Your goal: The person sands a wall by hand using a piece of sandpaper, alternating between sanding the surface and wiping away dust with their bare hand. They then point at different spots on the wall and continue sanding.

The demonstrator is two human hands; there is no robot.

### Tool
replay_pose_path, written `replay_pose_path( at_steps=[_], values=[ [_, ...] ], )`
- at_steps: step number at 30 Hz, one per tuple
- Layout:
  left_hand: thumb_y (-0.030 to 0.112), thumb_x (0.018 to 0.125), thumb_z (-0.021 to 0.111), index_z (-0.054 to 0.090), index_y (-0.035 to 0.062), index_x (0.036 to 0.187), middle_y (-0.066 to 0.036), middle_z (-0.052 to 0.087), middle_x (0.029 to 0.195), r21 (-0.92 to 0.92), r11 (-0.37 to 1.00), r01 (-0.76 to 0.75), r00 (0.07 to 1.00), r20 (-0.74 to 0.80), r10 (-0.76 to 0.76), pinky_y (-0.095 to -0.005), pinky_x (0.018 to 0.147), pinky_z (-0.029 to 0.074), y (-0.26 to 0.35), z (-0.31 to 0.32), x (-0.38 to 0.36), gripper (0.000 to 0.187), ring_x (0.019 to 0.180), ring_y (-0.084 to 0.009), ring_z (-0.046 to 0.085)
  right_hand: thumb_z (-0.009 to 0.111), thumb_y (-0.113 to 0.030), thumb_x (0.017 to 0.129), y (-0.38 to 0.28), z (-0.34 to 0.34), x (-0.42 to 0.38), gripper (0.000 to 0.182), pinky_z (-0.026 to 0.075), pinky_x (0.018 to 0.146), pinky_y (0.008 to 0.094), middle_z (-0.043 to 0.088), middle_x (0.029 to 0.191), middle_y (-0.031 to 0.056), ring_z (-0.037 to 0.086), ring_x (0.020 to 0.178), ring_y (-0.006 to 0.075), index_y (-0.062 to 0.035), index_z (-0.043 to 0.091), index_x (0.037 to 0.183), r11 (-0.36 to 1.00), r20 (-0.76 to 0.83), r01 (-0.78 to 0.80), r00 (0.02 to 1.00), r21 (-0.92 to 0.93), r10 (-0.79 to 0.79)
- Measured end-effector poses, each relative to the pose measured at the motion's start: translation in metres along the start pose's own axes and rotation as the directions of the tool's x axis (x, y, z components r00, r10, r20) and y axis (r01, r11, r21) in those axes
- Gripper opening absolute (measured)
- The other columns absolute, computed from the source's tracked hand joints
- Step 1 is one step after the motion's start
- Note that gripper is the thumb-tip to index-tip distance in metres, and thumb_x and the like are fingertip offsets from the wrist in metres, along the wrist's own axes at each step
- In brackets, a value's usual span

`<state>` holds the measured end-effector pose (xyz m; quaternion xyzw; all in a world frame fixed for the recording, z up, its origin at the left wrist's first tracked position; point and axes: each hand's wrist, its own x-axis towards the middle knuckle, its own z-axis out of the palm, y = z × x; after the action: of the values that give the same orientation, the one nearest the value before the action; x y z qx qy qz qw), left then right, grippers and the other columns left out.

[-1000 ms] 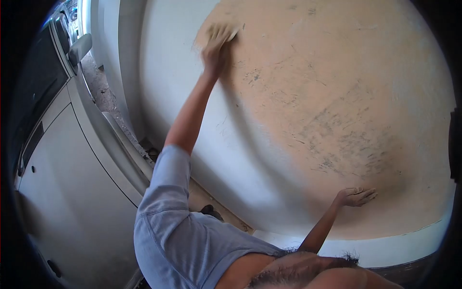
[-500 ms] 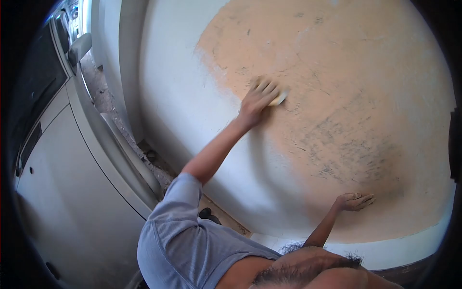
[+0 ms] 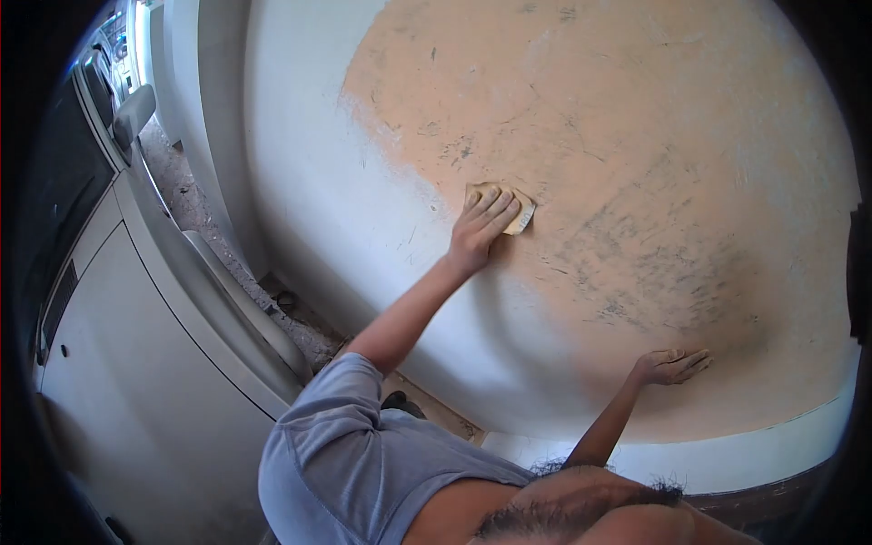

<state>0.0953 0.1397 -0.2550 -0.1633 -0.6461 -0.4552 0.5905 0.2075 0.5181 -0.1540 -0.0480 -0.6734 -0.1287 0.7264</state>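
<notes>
Shirt (image 3: pixel 327 445): gray, short sleeve, left arm reaching out of it toward wall; shoulder looks turned forward for reach.
Right hand (image 3: pixel 672 366): low, by lower part of patch, holds nothing visible; likely there for bracing or balance. Wall contact: cannot tell.
Right fingers: extended, close together, slightly bent, pale dust on them.
Left hand (image 3: pixel 481 229): back toward camera, on sheet at patch's left edge; arm slants up from sleeve.
Left fingers: near one another, clamped down over sheet, small gaps between; thumb hidden, so its grip cannot be told. Broad finger cover probably keeps sheet flat and even.
Sheet (image 3: pixel 524 221): yellowish, looks like sandpaper, under left fingers against wall; pale corner with print sticks out on right, likely since sheet is wider than hand.
Patch (image 3: pixel 590 118): tan, large, spread across wall; edge by left hand uneven, fading to white.
Marks (image 3: pixel 690 291): dark scuffs, densest above right hand.
Wall (image 3: pixel 300 136): white left of patch, arm's shadow falling on it below left hand.
Car (image 3: pixel 136 354): light-colored, along left side, leaving narrow working gap beside wall.
Mirror (image 3: pixel 134 118): on car, toward far end.
Pillar (image 3: pixel 186 82): pale, upright, beyond mirror.
</notes>
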Motion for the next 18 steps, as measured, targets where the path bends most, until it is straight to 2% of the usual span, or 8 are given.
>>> replay_pose_path(
  at_steps=[2,3,5,8,13,15,16,18],
  values=[
    [0.007,0.082,0.062,0.068,0.0019,0.110,-0.017,0.067,0.114,-0.010,0.996,-0.087,0.994,-0.063,0.086,-0.0551,0.108,0.033,-0.009,0.015,0.026,0.029,0.115,-0.0361,0.060,0.033,-0.033,0.100,-0.006,0.001,-0.001,0.054,0.032,0.106,0.0520,0.041,0.142,0.0269,0.040,0.131,0.0425,0.0056,0.043,0.138,1.000,-0.024,0.002,1.000,0.006,-0.002],
    [0.007,0.081,0.061,0.066,0.0029,0.112,-0.017,0.065,0.116,0.057,0.979,-0.197,0.980,-0.018,0.198,-0.0546,0.107,0.033,-0.011,0.018,0.070,0.031,0.115,-0.0369,0.058,0.035,-0.033,0.100,-0.003,0.000,0.002,0.054,0.033,0.106,0.0517,0.044,0.140,0.0259,0.041,0.130,0.0422,0.0049,0.045,0.137,1.000,-0.049,0.004,0.999,0.010,-0.004],
    [0.006,0.079,0.060,0.062,0.0040,0.116,-0.015,0.061,0.122,0.021,0.941,-0.339,0.931,-0.136,0.338,-0.0480,0.105,0.038,0.018,0.008,0.186,0.036,0.118,-0.0321,0.054,0.033,-0.033,0.100,-0.002,-0.002,0.003,0.054,0.032,0.106,0.0524,0.041,0.142,0.0273,0.039,0.132,0.0428,0.0057,0.043,0.137,1.000,-0.017,0.016,1.000,0.013,-0.016],
    [0.004,0.090,0.052,0.060,0.0012,0.115,-0.014,0.059,0.126,-0.036,0.947,-0.318,0.948,-0.021,0.317,-0.0409,0.102,0.041,0.047,0.008,0.313,0.027,0.119,-0.0305,0.054,0.031,-0.032,0.100,0.001,0.003,0.002,0.055,0.031,0.106,0.0530,0.038,0.143,0.0289,0.037,0.133,0.0435,0.0064,0.042,0.138,1.000,-0.002,0.019,1.000,0.016,-0.019],
    [0.003,0.081,0.055,0.065,0.0064,0.113,-0.014,0.064,0.118,0.029,0.954,-0.298,0.931,-0.210,0.297,-0.0491,0.105,0.039,0.041,0.036,0.180,0.034,0.114,-0.0331,0.059,0.032,-0.032,0.100,-0.001,0.000,0.000,0.054,0.031,0.106,0.0530,0.039,0.142,0.0293,0.038,0.132,0.0442,0.0067,0.044,0.137,0.999,0.007,-0.041,0.999,-0.002,0.041],
    [0.001,0.078,0.058,0.066,0.0025,0.113,-0.017,0.065,0.117,-0.014,0.975,-0.221,0.975,0.016,0.221,-0.0537,0.105,0.036,0.025,0.032,0.066,0.035,0.115,-0.0350,0.058,0.034,-0.031,0.100,0.001,0.000,0.002,0.054,0.031,0.106,0.0529,0.039,0.142,0.0291,0.039,0.132,0.0446,0.0069,0.045,0.136,0.999,-0.015,-0.018,1.000,0.035,0.019],
    [0.007,0.077,0.063,0.068,0.0013,0.108,-0.018,0.067,0.113,-0.048,0.987,-0.156,0.985,0.072,0.159,-0.0560,0.103,0.037,0.023,0.028,0.010,0.032,0.113,-0.0373,0.060,0.034,-0.031,0.100,0.004,-0.002,0.004,0.054,0.031,0.106,0.0529,0.039,0.142,0.0291,0.039,0.132,0.0446,0.0069,0.045,0.136,1.000,-0.017,-0.016,1.000,0.027,0.017],
    [0.006,0.074,0.062,0.068,-0.0008,0.104,-0.017,0.066,0.113,0.048,0.997,-0.068,0.996,-0.059,0.070,-0.0516,0.099,0.040,0.026,0.041,-0.052,0.031,0.113,-0.0355,0.060,0.034,-0.031,0.100,0.002,0.000,0.000,0.054,0.031,0.106,0.0527,0.039,0.142,0.0291,0.038,0.132,0.0443,0.0069,0.045,0.136,0.999,-0.003,-0.025,1.000,0.020,0.025]
  ],
)
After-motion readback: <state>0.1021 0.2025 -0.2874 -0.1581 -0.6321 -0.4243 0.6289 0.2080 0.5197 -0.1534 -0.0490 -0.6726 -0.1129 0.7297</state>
